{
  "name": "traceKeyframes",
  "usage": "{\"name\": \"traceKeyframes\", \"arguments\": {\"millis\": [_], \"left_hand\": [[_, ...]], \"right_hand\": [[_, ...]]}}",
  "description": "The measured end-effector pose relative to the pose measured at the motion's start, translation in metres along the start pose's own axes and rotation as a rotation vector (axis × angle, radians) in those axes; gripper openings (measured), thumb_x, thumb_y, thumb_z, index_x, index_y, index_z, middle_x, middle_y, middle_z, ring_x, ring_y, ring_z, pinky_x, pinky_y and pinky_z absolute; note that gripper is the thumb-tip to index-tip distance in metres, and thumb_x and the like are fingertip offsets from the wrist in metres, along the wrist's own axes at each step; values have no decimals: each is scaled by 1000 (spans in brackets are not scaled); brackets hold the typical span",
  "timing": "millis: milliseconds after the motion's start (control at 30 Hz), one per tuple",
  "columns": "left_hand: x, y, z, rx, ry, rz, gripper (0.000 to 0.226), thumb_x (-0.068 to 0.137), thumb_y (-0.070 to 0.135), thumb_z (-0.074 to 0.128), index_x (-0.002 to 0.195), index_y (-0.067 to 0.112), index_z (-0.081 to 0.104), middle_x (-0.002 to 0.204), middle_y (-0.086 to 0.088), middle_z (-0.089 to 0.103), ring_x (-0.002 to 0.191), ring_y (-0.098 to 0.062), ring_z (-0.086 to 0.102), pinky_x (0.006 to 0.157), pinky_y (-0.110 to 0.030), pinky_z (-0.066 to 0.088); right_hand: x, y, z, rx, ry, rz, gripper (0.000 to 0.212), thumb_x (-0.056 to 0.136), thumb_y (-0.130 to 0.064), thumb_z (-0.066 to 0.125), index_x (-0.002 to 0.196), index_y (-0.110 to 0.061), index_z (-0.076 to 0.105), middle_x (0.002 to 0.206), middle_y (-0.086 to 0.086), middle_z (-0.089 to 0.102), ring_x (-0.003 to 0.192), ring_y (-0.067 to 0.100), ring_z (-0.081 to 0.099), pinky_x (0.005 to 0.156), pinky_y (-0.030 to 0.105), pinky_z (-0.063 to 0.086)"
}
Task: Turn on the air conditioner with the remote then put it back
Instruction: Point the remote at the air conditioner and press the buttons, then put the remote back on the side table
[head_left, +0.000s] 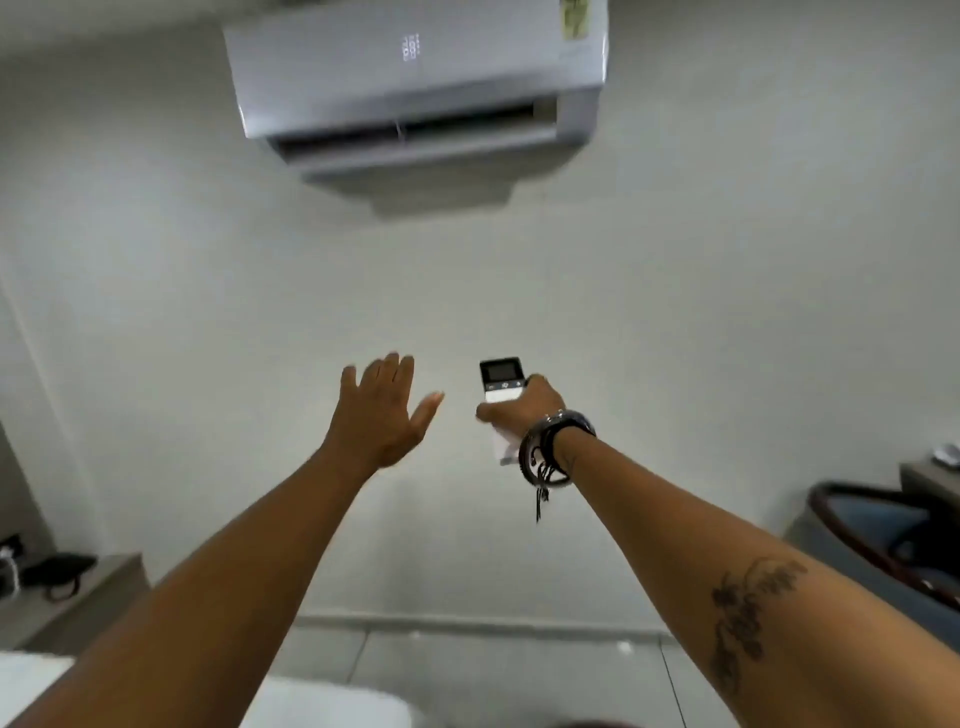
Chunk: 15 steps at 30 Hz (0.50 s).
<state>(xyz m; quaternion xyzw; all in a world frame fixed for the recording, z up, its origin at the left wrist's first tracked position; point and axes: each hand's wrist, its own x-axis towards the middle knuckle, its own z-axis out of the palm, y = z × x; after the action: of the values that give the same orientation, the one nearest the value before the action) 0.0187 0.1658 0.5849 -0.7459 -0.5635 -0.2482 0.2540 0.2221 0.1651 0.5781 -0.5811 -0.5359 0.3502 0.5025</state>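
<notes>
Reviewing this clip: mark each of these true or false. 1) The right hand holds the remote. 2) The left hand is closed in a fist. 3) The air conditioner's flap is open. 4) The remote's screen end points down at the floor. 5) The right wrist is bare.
1) The right hand holds the remote: true.
2) False: the left hand is open, fingers spread, holding nothing.
3) The flap of the air conditioner is open: true, a dark slot shows along its underside.
4) False: the screen end points up, toward the unit.
5) False: the right wrist wears bracelets.
</notes>
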Motion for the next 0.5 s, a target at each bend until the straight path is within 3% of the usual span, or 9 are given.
{"name": "traceKeyframes", "arguments": {"millis": [167,367,500], "left_hand": [[-107,13,123,-47,-296,44,74,93,59,24,141,4,35,146,-19,43,132,-33,41,110,-55,23],[-261,35,247,-180,-567,21,76,92,57,26,134,-3,47,136,-24,54,122,-39,53,104,-56,34],[-348,55,302,-331,-722,-38,76,90,60,27,142,6,35,143,-17,49,131,-33,45,110,-56,26]], "right_hand": [[-29,178,41,-242,96,206,55,59,-41,77,104,-17,57,96,2,68,79,24,65,66,29,52],[-115,371,77,-402,19,507,47,63,-36,76,98,-15,53,89,4,64,85,30,68,65,29,47],[-168,459,98,-525,-59,646,51,67,-35,73,101,-13,41,84,5,60,73,29,59,63,31,46]]}}
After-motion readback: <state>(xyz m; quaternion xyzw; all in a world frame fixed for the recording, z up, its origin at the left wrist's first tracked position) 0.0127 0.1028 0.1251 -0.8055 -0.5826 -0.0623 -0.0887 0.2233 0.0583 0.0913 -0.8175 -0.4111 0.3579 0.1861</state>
